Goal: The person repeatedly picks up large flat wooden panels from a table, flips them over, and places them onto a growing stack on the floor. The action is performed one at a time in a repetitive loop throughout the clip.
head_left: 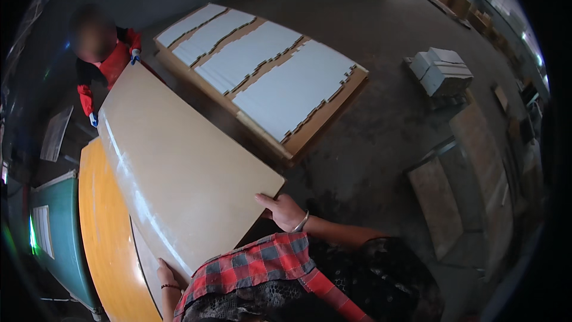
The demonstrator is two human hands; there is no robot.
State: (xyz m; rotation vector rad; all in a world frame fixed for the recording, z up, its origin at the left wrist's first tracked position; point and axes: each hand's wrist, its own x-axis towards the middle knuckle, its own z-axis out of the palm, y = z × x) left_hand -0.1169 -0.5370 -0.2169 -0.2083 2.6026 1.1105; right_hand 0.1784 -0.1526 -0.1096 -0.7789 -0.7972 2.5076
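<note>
Right hand (285,211): pinching the near right corner of the broad, smooth, tan rectangular board (190,155), thumb laid on the upper face, fingers hidden beneath; banded at the wrist by a shiny silver bangle (302,221).
Left hand (168,275): placed at the near left edge of the board, fingers mostly out of sight; cannot tell whether pinching or only supporting; ringed by a thin dark beaded bracelet (171,287).
Board's place: ahead of both hands, stretching forward and to the left from the right-hand pinch.
Board's long axis: running from the hands away toward the forward left; short near edge between the hands, short far edge at the opposite end.
Co-worker in red and black (115,65): standing beyond that far end, wearing white-and-blue gloves (136,56), one at the far right corner, the other near the far left corner.
Checked red-and-grey cloth (250,260): just below the near edge, between the two hands.
Yellow-orange smooth panel (107,220): left of the left hand, partly covered in view by the board; cannot tell whether touching.
Low stack of white sheets on brown board (268,71): ahead of the right hand, beyond the board's right edge.
</note>
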